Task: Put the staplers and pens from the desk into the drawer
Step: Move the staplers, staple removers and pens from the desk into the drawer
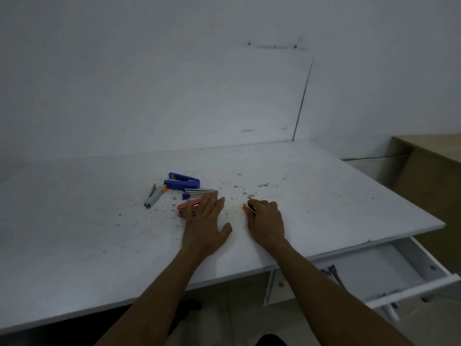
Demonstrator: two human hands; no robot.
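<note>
On the white desk (pixel 99 221) lie a blue stapler (pixel 183 182), a grey stapler with orange ends (pixel 152 196), a purple and silver stapler (pixel 193 193) and a pink stapler (pixel 187 208). My left hand (pixel 207 221) rests flat over the pink stapler's right end, fingers spread. My right hand (pixel 265 221) is closed around a small item with an orange tip (pixel 245 207); most of it is hidden in the fist. The white drawer (pixel 421 255) stands pulled out at the lower right, with dark pens (pixel 333 272) lying inside.
Dark specks and smudges dot the desk around the staplers. A small pale round object (pixel 250 195) lies just beyond my right hand. A brown cardboard box (pixel 429 176) stands right of the desk. A white wall rises behind.
</note>
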